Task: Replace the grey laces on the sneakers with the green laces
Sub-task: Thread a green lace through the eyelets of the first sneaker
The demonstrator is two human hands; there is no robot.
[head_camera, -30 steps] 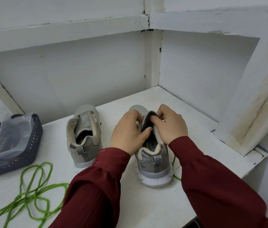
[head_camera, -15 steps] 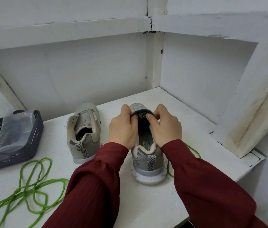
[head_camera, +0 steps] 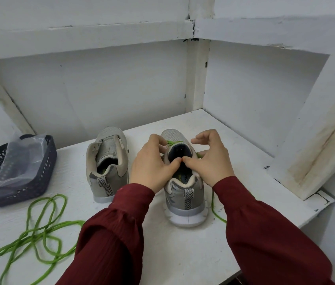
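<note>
**Head view: stock and progress**

- Right-hand sneaker (head_camera: 184,199): stands on the white shelf (head_camera: 183,254), heel toward the wearer, between both hands. No grey lace shows on it. The threaded green lace (head_camera: 171,142) crosses the eyelets nearest the toe. One strand comes out under the right hand and trails down the shelf beside the sole. Only the lowest row appears laced; the rows above it look bare, though the hands cover part of them.
- Left hand (head_camera: 152,164): fingers curl in at the toe end and pinch the threaded green lace. The thumb lies on the dark tongue (head_camera: 178,150).
- Right hand (head_camera: 211,161): thumb on the tongue, tip to tip with the left thumb. The fingers are raised and loosely bent above the shoe. A strand passes beneath the palm; whether the hand grips it cannot be told.
- Left-hand sneaker (head_camera: 109,167): stands just beside the first, apart from both hands. Tongue up, eyelets empty, no lace of either colour visible.
- Loose green lace (head_camera: 39,233): lies in slack loops on the shelf, near left, untouched.
- Dark basket (head_camera: 18,188): far left, holds a clear plastic bag (head_camera: 23,153). Contents not readable; grey laces not seen anywhere.

**Assessment:** removal of the grey laces looks complete on both shoes. Green lacing is barely begun on one and not started on the other. Most of the task remains.
</note>
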